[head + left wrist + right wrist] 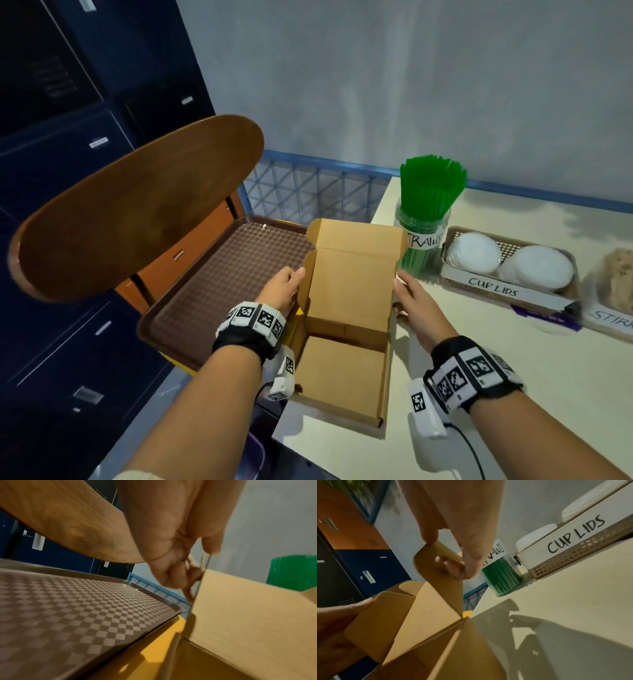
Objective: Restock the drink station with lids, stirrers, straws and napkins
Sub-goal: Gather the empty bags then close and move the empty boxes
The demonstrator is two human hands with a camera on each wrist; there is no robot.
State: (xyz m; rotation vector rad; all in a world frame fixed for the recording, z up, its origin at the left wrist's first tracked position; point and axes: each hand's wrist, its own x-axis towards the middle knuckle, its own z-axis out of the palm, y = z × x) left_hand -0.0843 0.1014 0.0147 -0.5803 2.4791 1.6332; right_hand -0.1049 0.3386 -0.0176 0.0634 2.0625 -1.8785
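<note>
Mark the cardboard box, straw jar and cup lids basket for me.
cardboard box (pixel 342 370), head view, on its inner floor.
straw jar (pixel 423 219), head view, on the clear wall above the label.
cup lids basket (pixel 493 290), head view, on its front label.

Room light was dim and cool. Overhead light cast hard hand shadows on the desk. The lockers lay nearly black. Both wrist views showed motion blur and soft close focus; the head view bowed at its edges.
</note>
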